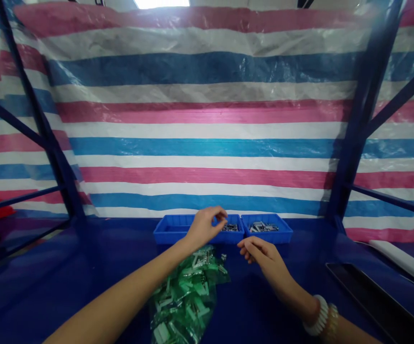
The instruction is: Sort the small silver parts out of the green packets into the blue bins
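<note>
My left hand (207,225) hangs over a long blue tray (171,236), its thumb and fingertips curled toward each other in a pinch. Whether anything small sits between them I cannot make out. Small metal parts (232,227) lie in the tray's right end. My right hand (262,255) is just in front of a second blue tray (273,237) that holds metal pieces (262,226). Its fingers are bent inward and pressed together, hiding whatever they hold. Below my left forearm lies a clear green plastic bag (185,298) with several white and metallic parts inside. A tiny metal piece (223,257) shows at the bag's upper right.
On the right of the blue table (99,267) lie a dark flat panel like a tablet (372,291) and a long white device (404,258). Dark blue frame posts (354,124) rise at both sides. A striped plastic sheet (207,148) closes off the back.
</note>
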Tool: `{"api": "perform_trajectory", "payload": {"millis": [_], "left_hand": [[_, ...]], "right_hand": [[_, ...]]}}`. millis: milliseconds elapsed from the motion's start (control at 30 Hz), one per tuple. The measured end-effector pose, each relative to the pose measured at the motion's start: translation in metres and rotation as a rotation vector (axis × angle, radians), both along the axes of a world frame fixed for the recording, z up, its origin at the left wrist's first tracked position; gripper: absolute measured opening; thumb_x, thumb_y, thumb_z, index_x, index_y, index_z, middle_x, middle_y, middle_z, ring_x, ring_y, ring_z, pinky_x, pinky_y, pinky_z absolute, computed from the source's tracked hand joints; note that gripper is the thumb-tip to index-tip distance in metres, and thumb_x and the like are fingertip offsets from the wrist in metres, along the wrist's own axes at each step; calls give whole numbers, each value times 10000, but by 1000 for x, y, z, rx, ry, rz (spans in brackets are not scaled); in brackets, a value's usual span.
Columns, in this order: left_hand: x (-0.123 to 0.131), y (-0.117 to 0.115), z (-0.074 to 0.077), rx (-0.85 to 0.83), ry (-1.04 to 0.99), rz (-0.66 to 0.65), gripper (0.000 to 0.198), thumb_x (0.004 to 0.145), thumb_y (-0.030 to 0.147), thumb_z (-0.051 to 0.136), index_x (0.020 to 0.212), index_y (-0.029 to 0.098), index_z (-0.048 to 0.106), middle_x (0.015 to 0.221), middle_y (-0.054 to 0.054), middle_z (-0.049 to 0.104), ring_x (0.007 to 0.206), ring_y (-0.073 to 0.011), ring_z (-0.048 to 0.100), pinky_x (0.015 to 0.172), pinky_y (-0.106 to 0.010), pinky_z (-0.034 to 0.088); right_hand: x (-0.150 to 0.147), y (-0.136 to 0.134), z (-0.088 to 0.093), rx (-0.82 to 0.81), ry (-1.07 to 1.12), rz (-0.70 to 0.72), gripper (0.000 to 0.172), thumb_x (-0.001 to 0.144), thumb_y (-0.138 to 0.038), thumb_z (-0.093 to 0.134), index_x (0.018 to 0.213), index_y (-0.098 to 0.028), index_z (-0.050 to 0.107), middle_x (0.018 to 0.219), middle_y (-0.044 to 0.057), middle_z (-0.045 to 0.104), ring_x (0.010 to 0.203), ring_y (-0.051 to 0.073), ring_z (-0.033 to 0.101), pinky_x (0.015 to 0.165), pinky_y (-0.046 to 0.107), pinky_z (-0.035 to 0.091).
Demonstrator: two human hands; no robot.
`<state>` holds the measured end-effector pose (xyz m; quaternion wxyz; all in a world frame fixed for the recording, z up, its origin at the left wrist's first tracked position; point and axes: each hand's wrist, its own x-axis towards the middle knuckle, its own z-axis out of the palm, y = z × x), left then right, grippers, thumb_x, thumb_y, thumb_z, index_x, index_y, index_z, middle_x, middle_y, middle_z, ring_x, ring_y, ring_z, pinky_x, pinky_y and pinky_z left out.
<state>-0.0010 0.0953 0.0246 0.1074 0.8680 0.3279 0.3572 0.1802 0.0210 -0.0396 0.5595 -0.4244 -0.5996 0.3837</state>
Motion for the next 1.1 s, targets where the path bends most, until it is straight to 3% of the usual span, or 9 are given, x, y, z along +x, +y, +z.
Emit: {"api": "perform_trajectory", "payload": {"millis": [100, 200, 333, 467, 667, 767, 833, 1000, 1100], "left_hand": [[-1, -24, -16, -19, 198, -28, 31, 729, 194, 668, 759, 192, 661, 677, -25, 670, 664, -193, 628, 667, -278, 452], [4, -38, -33, -27, 340, 11, 129, 650, 206, 738, 742, 166, 656, 693, -76, 663, 735, -267, 638, 719, -341, 462], [19, -33, -46, -48, 423, 60, 58, 663, 118, 678, 712, 137, 654, 764, -149, 675, 854, -343, 637, 827, -448, 438], [23, -26, -44, -104, 392, 32, 89, 650, 53, 630, 665, 137, 653, 754, -150, 683, 857, -345, 647, 842, -462, 428], [14, -29, -34, -291, 129, -56, 135, 620, 55, 630, 686, 163, 678, 729, -58, 715, 760, -237, 663, 753, -337, 477], [8, -39, -34, -444, -68, -65, 93, 706, 132, 617, 777, 151, 674, 755, -57, 731, 727, -191, 679, 677, -281, 507], [3, -49, -35, -533, -176, -62, 99, 758, 207, 617, 824, 142, 649, 784, -75, 737, 727, -180, 690, 660, -272, 516], [-4, -75, -32, -1067, -682, -125, 249, 647, 202, 773, 801, 151, 584, 661, -26, 692, 684, -143, 675, 671, -240, 492], [-5, -79, -30, -1199, -810, -136, 240, 648, 194, 782, 778, 139, 588, 653, -23, 668, 674, -129, 661, 693, -237, 482]], "right_hand": [[-1, 0, 1, 12, 1, 6, 359, 825, -485, 574, 808, -152, 708, 685, 40, 645, 631, 164, 576, 578, 273, 455], [-2, -2, 2, 12, 3, 11, 346, 823, -468, 577, 797, -149, 708, 680, 39, 643, 629, 162, 577, 574, 272, 454], [-1, -2, 2, 11, -4, 7, 348, 814, -471, 577, 789, -150, 710, 674, 36, 643, 624, 159, 576, 572, 270, 451], [3, 0, 3, 26, -3, -20, 373, 810, -495, 578, 784, -146, 709, 680, 42, 649, 629, 161, 579, 580, 272, 462], [5, -2, 5, 110, -101, -102, 298, 854, -419, 546, 847, -159, 691, 734, 48, 662, 679, 183, 609, 613, 289, 485], [0, -11, 7, 248, -250, -87, 175, 860, -274, 541, 926, -179, 672, 848, 58, 672, 772, 196, 630, 687, 311, 500], [-4, -18, 9, 325, -312, -43, 179, 842, -189, 540, 973, -193, 662, 894, 60, 669, 797, 194, 635, 691, 308, 508], [-10, -30, 14, 417, -349, 21, 189, 847, -113, 534, 914, -213, 681, 848, 44, 673, 770, 173, 642, 675, 285, 516], [-9, -32, 17, 442, -363, -11, 131, 847, -138, 570, 891, -203, 676, 809, 39, 671, 715, 162, 637, 649, 274, 513]]}}
